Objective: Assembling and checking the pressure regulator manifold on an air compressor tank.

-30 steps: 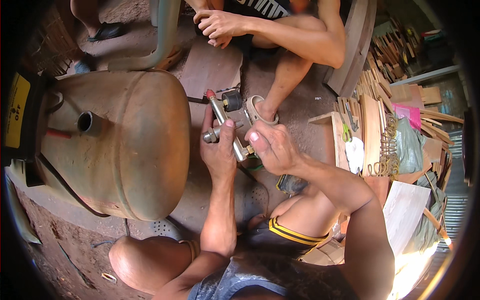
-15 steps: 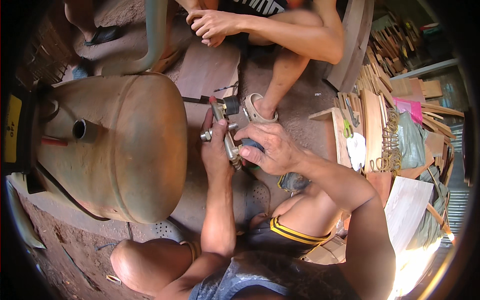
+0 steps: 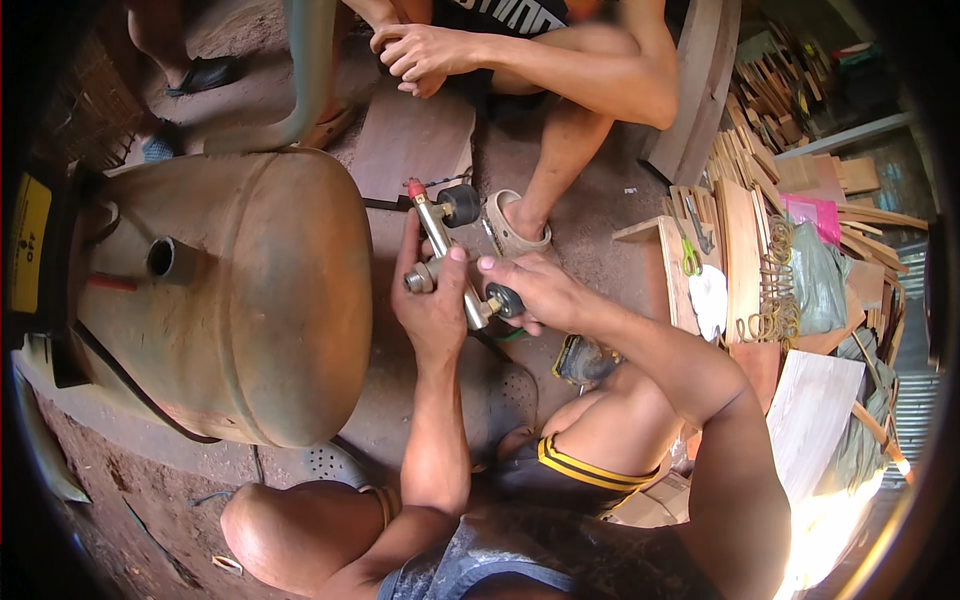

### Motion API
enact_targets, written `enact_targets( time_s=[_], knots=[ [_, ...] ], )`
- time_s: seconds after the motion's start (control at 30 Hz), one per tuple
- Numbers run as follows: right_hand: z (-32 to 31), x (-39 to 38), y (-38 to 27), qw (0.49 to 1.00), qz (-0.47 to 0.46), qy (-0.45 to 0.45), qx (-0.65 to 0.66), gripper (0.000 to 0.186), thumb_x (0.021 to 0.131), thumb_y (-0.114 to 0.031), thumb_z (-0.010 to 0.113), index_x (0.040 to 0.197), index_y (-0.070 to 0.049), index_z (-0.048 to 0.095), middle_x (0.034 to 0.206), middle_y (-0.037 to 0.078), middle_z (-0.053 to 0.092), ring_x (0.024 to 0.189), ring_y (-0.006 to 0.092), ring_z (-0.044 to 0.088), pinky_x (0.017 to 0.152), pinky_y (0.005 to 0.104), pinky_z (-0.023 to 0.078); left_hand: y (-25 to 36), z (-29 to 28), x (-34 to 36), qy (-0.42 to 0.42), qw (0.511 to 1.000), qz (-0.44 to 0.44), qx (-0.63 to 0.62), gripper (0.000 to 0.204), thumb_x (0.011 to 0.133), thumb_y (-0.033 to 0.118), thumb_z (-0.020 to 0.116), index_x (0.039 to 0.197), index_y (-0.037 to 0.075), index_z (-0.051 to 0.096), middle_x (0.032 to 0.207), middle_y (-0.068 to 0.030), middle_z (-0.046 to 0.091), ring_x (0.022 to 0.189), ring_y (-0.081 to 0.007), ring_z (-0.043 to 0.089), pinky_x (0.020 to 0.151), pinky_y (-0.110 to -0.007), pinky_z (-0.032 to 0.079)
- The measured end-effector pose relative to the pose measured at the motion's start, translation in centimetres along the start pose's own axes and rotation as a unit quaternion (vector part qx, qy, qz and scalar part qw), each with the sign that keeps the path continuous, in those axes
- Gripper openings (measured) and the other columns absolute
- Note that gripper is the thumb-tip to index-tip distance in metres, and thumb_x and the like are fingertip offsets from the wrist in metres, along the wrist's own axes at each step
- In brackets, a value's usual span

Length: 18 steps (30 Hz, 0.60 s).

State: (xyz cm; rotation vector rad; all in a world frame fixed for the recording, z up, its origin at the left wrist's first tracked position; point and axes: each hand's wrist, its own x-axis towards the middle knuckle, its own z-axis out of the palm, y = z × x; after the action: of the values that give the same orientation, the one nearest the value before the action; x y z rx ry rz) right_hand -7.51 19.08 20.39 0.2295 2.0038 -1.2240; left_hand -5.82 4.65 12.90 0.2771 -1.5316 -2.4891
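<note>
The left hand (image 3: 432, 305) was wrapped around the middle of a brass-coloured metal valve fitting with black round knobs and a red tip (image 3: 450, 255), thumb laid across its body, holding it up off the ground. The right hand (image 3: 540, 292) had closed its fingers on the lower end of the same fitting, gripping the black knob there, so both hands sat together on the one piece, almost touching. The fitting stood tilted, its red tip pointing away from the person and its upper black knob just above the left hand's fingers.

To the left of the left hand, very near it, lay a large rusty brown metal tank (image 3: 230, 290) on its side, with a short open pipe stub on its flank. Below the hands was the grey concrete floor (image 3: 420, 400), and near the right wrist a green perforated sandal. Beyond the hands, further from the person, another person sat with a bare leg and a beige sandal (image 3: 515, 222) close to the fitting's tip, their hands (image 3: 420, 52) clasped together well apart from it. To the right of the right hand lay a stack of curved wooden pieces (image 3: 745, 240) with green-handled scissors (image 3: 690, 255) on top.
</note>
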Motion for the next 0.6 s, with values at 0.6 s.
enact_targets(
  time_s=[0.6],
  knots=[
    [1.2,0.1,1.3,0.916,-0.331,0.166,-0.151,0.034,0.102,-0.025,0.048,0.088,0.003,0.059,0.073,0.027,0.06,0.068,0.0437,0.061,0.065,0.0489,0.045,-0.2,0.9,-1.1,0.064,0.996,0.016,-0.066,0.066,0.095,0.012,0.071,0.151,-0.009,0.044,0.101,-0.0056,0.07,0.089,-0.0097,0.065,0.08,-0.025,0.052]
  ],
)
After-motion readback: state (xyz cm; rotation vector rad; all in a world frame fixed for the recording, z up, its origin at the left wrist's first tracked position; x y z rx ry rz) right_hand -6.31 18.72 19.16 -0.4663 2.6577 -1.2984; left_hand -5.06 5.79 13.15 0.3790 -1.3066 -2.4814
